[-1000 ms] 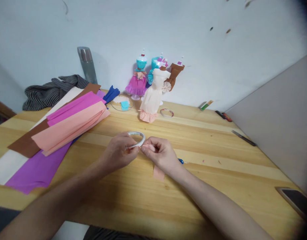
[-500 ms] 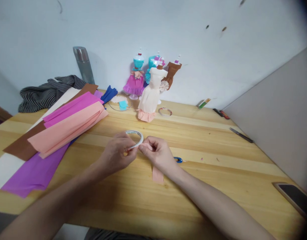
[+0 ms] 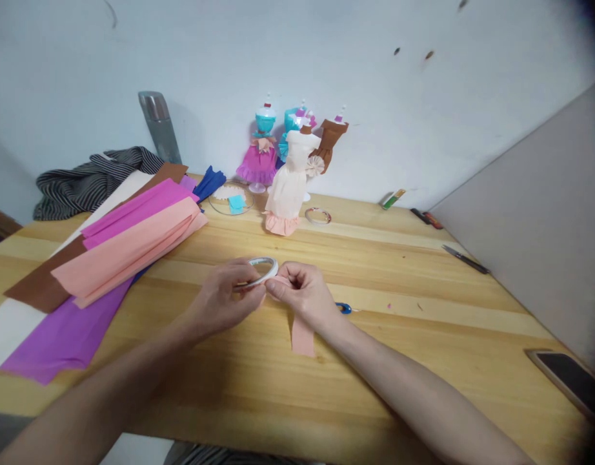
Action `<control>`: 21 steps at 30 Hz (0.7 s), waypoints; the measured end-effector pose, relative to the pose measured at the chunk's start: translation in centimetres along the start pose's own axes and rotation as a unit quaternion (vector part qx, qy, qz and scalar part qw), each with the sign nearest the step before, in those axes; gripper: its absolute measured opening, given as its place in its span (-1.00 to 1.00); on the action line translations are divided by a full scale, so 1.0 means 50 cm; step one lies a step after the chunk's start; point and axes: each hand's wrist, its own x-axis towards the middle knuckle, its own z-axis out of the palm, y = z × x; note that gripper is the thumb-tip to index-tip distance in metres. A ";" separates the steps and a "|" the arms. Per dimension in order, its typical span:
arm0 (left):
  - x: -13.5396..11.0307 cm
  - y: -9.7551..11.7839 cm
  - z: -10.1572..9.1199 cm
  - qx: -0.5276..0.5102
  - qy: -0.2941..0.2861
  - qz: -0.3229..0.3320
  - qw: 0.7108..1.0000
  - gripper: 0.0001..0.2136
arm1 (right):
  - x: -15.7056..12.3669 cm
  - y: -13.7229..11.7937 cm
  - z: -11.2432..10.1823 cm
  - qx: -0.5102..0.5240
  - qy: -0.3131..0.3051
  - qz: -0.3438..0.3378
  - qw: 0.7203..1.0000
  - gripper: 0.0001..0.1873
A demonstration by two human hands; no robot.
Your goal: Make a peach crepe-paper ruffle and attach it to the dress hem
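Note:
My left hand (image 3: 232, 294) is closed around a thin white roll of tape (image 3: 273, 266), whose ring leans toward the right. Against the roll's right edge, my right hand (image 3: 302, 294) pinches a strip of peach crepe paper (image 3: 303, 336). The strip's free end hangs down below the right palm onto the table. Both hands meet at the fingertips, and the spot where tape and paper touch is mostly hidden. Just beyond the right wrist lies a blue-handled tool (image 3: 344, 308), probably scissors, partly covered by the hand.
Folded crepe paper sheets (image 3: 128, 252) cover the table's left side. Small mannequins in paper dresses (image 3: 288, 181) stand by the wall, near another tape roll (image 3: 318, 216). A bottle (image 3: 161, 126) stands behind a striped cloth (image 3: 99, 184). Rightward lie a craft knife (image 3: 466, 259) and a phone (image 3: 566, 381).
The tape roll has tipped flatter in my left hand. My right hand keeps its pinch on the peach strip, almost in the same place. The camera view has shifted slightly.

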 end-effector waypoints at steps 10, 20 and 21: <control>0.004 -0.017 0.000 0.020 0.024 0.015 0.999 -0.83 | -0.001 -0.019 -0.025 -0.022 -0.002 -0.016 1.000 -0.74; 0.003 -0.027 0.004 0.077 0.027 0.072 0.994 -0.79 | -0.013 -0.018 -0.013 -0.034 -0.030 -0.061 0.997 -0.82; 0.002 -0.027 0.004 0.077 0.028 0.074 0.994 -0.79 | -0.013 -0.018 -0.014 -0.033 -0.027 -0.066 0.997 -0.83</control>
